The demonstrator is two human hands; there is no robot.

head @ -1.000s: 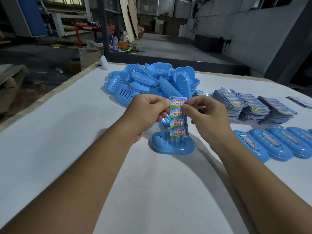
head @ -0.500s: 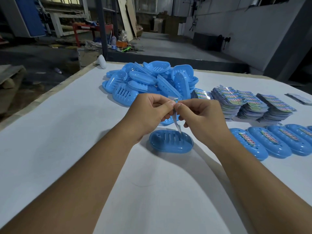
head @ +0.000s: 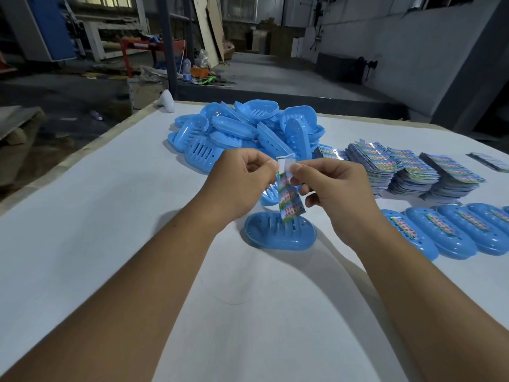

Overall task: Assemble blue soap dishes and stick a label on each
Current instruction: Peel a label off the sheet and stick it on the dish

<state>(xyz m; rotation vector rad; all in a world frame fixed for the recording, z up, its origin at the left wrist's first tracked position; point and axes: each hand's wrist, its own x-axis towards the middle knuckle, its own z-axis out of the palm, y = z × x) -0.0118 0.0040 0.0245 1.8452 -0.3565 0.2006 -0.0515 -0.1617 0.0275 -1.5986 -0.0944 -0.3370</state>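
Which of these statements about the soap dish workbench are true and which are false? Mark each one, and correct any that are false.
1. Both hands pinch the top of the label strip. True: the left hand and right hand each hold it.
2. The soap dish directly below the strip already carries a label. False: its slotted top is bare.
3. The labelled dishes lie in a row to the person's right. True.
4. The label stacks sit on top of the pile of dishes. False: they rest on the table beside the pile.
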